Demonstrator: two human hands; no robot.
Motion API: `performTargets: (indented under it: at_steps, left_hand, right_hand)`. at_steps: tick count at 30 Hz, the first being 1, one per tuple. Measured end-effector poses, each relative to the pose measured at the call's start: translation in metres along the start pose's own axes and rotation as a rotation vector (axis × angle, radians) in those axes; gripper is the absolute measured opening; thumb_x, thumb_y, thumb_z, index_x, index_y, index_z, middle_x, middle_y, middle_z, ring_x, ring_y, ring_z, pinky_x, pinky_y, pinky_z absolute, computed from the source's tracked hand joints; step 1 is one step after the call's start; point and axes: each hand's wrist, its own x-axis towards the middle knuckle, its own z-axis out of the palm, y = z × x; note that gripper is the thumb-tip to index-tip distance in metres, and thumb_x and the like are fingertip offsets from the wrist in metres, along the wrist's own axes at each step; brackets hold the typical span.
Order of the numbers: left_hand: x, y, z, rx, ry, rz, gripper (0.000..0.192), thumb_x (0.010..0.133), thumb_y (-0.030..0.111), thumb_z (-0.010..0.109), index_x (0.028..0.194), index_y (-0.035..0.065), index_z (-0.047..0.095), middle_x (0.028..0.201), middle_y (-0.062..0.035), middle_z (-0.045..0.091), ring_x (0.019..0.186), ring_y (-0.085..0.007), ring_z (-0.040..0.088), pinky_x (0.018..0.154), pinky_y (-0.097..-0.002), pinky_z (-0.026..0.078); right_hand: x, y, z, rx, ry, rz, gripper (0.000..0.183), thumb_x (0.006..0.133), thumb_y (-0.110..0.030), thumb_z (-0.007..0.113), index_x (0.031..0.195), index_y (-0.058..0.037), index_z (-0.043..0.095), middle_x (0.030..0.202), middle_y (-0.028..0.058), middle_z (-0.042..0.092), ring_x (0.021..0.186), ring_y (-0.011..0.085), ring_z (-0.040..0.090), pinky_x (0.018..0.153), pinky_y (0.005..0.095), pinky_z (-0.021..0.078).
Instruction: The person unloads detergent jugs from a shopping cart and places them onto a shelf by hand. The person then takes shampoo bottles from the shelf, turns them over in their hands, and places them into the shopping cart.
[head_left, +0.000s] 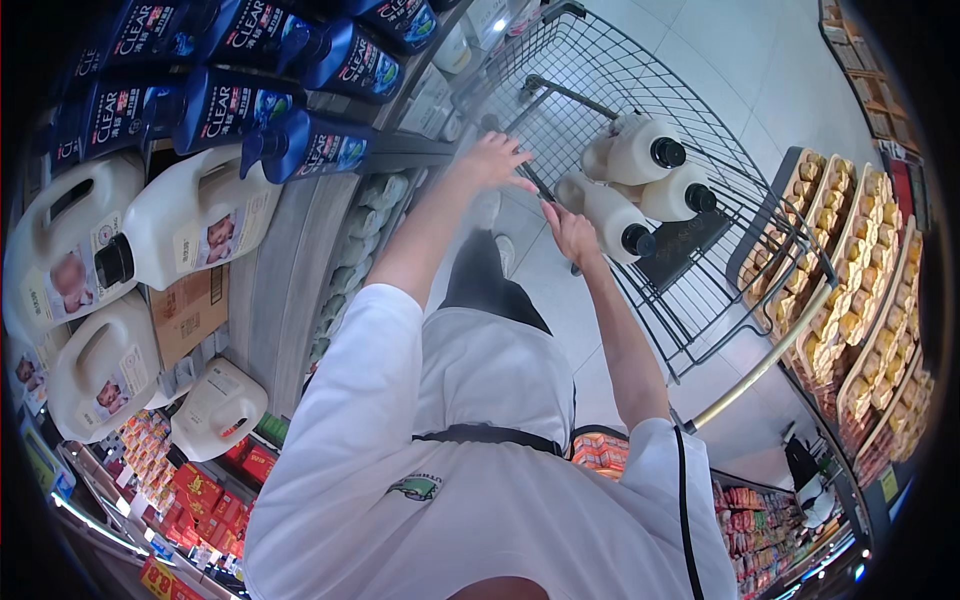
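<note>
My left hand (495, 161) is held over the near side rim of a wire shopping cart (570, 56), fingers apart and nothing in it. Whether its thumb touches the rim cannot be told. Close beside it, my right hand (576, 234) is closed around the same rim. Three large cream-white plastic jugs lie tilted together in the cart: an upper jug (634, 154), a middle jug (667, 196) and a lower jug (607, 217). Their black screw caps face the cart's handle (757, 360). A dark flat panel (686, 251) lies by the caps.
At my left, a shelf display holds blue CLEAR pump bottles (225, 109) above handled white jugs (202, 217) and a cardboard box (187, 311). Wrapped goods (364, 240) line a low shelf. Trays of round yellow goods (855, 285) stand right of the cart. Tiled floor (720, 67) lies beyond.
</note>
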Motion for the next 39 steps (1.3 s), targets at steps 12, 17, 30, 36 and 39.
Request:
performTargets:
  at_steps: [12,17,30,36,39]
  left_hand:
    - [0.06,-0.009,-0.025,-0.018,0.086,0.012,0.084,0.084,0.075,0.053,0.142,0.0139,0.051,0.137,-0.0198,0.05,0.135,-0.0373,0.039,0.116,-0.0509,0.024]
    - [0.074,-0.01,-0.025,-0.051,0.202,0.055,0.085,0.081,0.076,0.055,0.136,0.0117,0.057,0.135,-0.021,0.053,0.131,-0.0377,0.044,0.115,-0.0518,0.026]
    - [-0.108,0.052,-0.045,-0.897,0.651,-0.589,0.036,0.094,0.03,0.064,0.124,0.0093,0.064,0.11,-0.0181,0.069,0.102,-0.0302,0.067,0.087,-0.0416,0.052]
    - [-0.181,0.052,-0.016,-0.959,1.408,-1.233,0.035,0.089,0.019,0.073,0.117,0.004,0.059,0.09,-0.0105,0.069,0.082,-0.0186,0.069,0.073,-0.0314,0.054]
    - [-0.194,0.048,-0.019,-0.896,1.551,-1.393,0.059,0.081,0.019,0.082,0.129,0.0022,0.051,0.105,-0.0107,0.064,0.092,-0.0216,0.065,0.079,-0.0344,0.054]
  right_hand:
    - [0.04,0.013,-0.051,0.022,-0.018,0.028,0.055,0.102,-0.055,0.037,0.125,-0.0117,0.063,0.101,0.0266,0.07,0.099,0.0474,0.064,0.088,0.0557,0.0501]
    - [0.05,0.022,-0.06,0.008,0.036,-0.028,0.054,0.103,-0.053,0.038,0.127,-0.0113,0.063,0.097,0.0243,0.071,0.092,0.046,0.067,0.086,0.0534,0.0512]
    - [0.098,0.01,-0.103,-0.029,-0.289,-0.176,0.059,0.102,-0.05,0.042,0.14,-0.0068,0.054,0.123,0.0253,0.065,0.122,0.0404,0.057,0.103,0.0427,0.0441]
    - [0.2,0.052,-0.095,-0.313,-0.716,-0.722,0.038,0.097,-0.036,0.058,0.116,-0.0046,0.068,0.093,0.0189,0.073,0.084,0.0306,0.072,0.075,0.0421,0.0551]
    - [0.186,-0.023,-0.108,-1.017,-0.499,-0.993,0.028,0.095,-0.029,0.063,0.103,-0.003,0.069,0.087,0.0184,0.073,0.081,0.0333,0.072,0.072,0.0411,0.0551]
